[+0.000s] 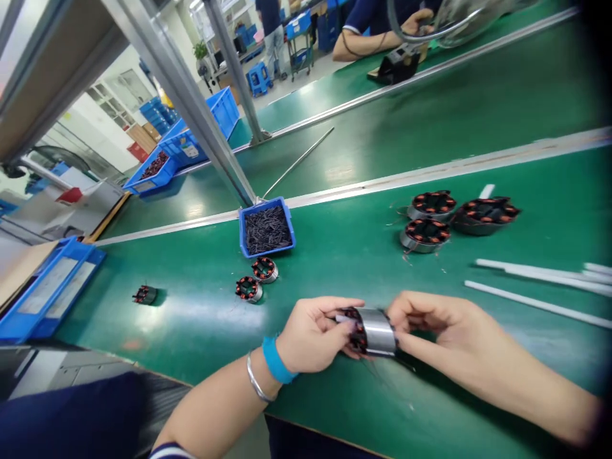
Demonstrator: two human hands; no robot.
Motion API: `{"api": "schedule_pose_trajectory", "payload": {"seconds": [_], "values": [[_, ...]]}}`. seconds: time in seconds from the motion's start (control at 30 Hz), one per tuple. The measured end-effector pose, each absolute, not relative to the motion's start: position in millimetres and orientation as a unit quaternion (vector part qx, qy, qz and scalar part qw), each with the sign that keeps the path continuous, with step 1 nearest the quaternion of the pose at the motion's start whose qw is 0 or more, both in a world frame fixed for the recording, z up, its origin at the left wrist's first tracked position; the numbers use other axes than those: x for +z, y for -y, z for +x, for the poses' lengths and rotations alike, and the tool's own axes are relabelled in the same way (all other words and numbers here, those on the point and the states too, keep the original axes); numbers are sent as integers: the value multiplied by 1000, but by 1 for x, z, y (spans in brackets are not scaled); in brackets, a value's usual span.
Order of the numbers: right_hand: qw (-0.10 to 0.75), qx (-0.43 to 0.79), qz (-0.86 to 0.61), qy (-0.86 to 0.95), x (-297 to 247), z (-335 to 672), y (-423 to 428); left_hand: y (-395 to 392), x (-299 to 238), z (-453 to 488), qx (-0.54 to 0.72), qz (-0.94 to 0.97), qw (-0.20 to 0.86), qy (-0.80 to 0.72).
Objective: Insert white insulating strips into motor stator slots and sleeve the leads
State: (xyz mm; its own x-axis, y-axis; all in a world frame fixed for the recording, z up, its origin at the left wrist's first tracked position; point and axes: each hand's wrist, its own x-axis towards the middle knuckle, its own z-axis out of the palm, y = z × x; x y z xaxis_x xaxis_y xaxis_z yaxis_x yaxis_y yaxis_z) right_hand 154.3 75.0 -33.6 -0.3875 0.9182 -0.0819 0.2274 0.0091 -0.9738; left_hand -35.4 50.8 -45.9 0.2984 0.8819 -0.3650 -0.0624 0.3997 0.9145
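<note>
Both my hands hold one motor stator (375, 330), a silver steel ring with copper windings, just above the green bench (201, 319). My left hand (313, 335), with a blue wristband and a metal bangle, grips its left end, fingers curled around it. My right hand (433, 328) pinches its right side with closed fingers. Thin wires trail from the stator down toward the bench surface.
Two small stators (257, 279) lie left of my hands, another (145, 294) further left. A blue tray of dark sleeves (266, 227) sits beyond them. Three larger stators (449, 217) lie at right, white strips (540, 287) nearby. Another person's arm (377, 38) rests across the far bench.
</note>
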Motion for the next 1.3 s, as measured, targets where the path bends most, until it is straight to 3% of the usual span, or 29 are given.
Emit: {"api": "schedule_pose_trajectory", "payload": {"seconds": [0.3,0.53,0.73,0.93,1.2,1.3], "values": [[307,557,-401,659,-62,161,-76,-44,-40,-40,369,646,454,-490],[328,483,-388,713,-59,166,-76,-46,-52,-39,350,588,571,-454],[302,470,-383,736,-57,165,-72,-48,-48,-41,365,654,467,-471],[295,490,-376,729,-42,162,-70,-47,-48,-39,334,530,641,-444],[250,622,-334,663,-28,151,-78,-49,-37,-40,337,440,716,-425],[235,573,-376,690,-22,172,-86,-54,-32,-41,347,412,735,-413]]}}
